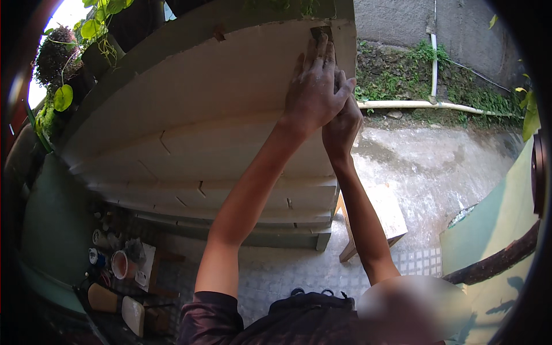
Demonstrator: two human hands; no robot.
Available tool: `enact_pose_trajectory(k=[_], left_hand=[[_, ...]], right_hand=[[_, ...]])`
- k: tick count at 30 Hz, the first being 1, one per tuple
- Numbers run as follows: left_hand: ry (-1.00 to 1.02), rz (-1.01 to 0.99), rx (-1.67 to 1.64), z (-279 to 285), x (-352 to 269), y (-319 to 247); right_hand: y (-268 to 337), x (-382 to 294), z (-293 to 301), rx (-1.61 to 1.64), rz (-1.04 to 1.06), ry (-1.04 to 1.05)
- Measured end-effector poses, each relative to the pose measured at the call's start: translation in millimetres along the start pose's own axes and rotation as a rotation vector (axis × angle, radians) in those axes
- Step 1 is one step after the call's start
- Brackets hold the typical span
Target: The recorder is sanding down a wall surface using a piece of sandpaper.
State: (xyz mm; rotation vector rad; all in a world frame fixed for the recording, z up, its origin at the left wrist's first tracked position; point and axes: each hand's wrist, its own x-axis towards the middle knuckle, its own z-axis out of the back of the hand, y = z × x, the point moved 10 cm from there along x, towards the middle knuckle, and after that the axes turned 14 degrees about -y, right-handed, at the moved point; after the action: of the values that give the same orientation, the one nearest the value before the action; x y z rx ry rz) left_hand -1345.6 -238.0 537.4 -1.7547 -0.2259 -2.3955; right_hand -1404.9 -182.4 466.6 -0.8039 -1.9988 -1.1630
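Observation:
My left hand reaches far forward, its dusty fingers extended over a dark flat piece near the upper right corner of a large pale stepped structure. Just right of and partly beneath it, my right hand is curled around the lower part of the same piece, mostly hidden by the left hand. What kind of tool the piece is, I cannot tell. The structure's surface curves at left, with ridges and several short dark slits across its lower steps. A brown chipped spot shows near its upper edge.
A small wooden table stands beside the structure's right end. At lower left are a bucket, a stool, cans and a chair. A white pipe runs along the mossy wall base. Plants hang upper left.

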Motion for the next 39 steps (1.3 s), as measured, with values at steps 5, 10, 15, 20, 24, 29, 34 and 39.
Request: enact_pose_trajectory(k=[5, 10, 15, 20, 24, 29, 34, 39], left_hand=[[-0.01, 0.018, -0.002, 2.8, -17.6, -1.2], [0.008, 0.018, 0.005, 3.4, -20.2, -4.3], [0.099, 0.095, -0.038, 1.8, 5.0, 4.9], [-0.017, 0.026, 0.008, 7.6, -15.0, -2.9], [0.039, 0.03, -0.005, -2.6, -28.8, -1.8], [0.02, 0.009, 0.01, 1.8, -4.8, -1.1], [0.032, 0.04, -0.008, -2.5, -26.0, -2.7], [0.035, 0.062, -0.016, -0.8, -5.5, -0.9]], right_hand=[[11.4, -14.2, 9.0, -0.05, 0.01, -0.034], [5.0, -14.6, 6.8, -0.044, 0.004, 0.011], [21.9, 4.9, -13.9, -0.096, 0.101, 0.023], [20.0, -14.1, 0.3, -0.086, 0.162, -0.064], [5.9, -25.0, 6.6, -0.104, 0.035, 0.008], [7.8, -4.4, -4.1, -0.082, 0.041, -0.028], [8.0, -19.4, 7.5, -0.077, 0.06, -0.021], [10.6, -1.9, 0.6, -0.072, -0.007, 0.011]])
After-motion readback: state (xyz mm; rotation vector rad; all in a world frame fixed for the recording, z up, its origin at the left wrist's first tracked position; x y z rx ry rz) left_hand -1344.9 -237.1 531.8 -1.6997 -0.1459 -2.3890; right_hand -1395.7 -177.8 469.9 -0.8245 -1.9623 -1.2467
